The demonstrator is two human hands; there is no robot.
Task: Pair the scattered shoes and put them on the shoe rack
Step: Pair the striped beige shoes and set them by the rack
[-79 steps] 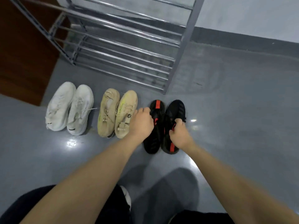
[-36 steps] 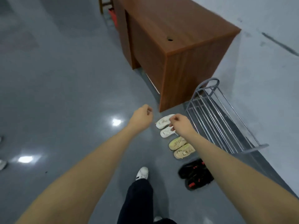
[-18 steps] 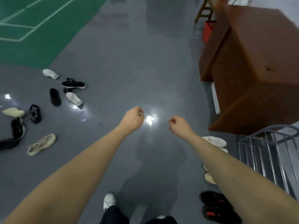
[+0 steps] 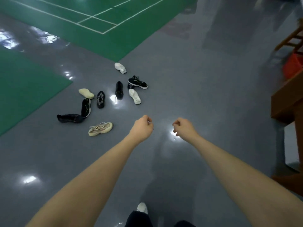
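Several scattered shoes lie on the grey floor ahead and to the left. Nearest is a beige sneaker (image 4: 100,129), with a dark navy shoe (image 4: 69,118) and a black shoe (image 4: 86,107) behind it. Farther off lie a cream shoe (image 4: 86,93), a white shoe (image 4: 134,96), a black shoe with a white sole (image 4: 138,83) and another white shoe (image 4: 120,68). My left hand (image 4: 142,126) and my right hand (image 4: 184,128) are stretched out in front, fingers curled, holding nothing. Both are well short of the shoes. The shoe rack is out of view.
A brown wooden desk (image 4: 288,99) juts in at the right edge, with an orange object (image 4: 293,66) and a wooden chair behind it. Green court flooring (image 4: 24,89) borders the grey floor at left and top. My own white shoe (image 4: 142,208) shows at the bottom.
I let go of the black pair set down beside the rack, then turned left. The rack and paired shoes have left the view and the scattered pile has come toward the centre.
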